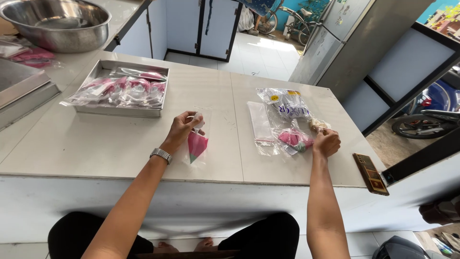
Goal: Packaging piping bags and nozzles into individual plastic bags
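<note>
So, the left hand [182,128] has its fingers pinched on the top edge of a small clear bag [197,139], holding it just above the white counter [120,144]. A pink cone-shaped sweet with a green tip [196,145] sits point-down inside. The right hand [327,142] is curled closed at a heap of clear wrappers [268,125]; from here I can't tell what it's gripping, if anything. Right beside it are more pink pieces in plastic [293,139] and a printed packet [287,103]. Looks to me like the bagging stage: one piece is in, the top not closed yet. Sealing it would need both hands on that top edge. Further left, a steel tray [96,69] holds finished bags, a big steel bowl [57,24] sits behind, and a phone [370,173] lies at the right edge.
</note>
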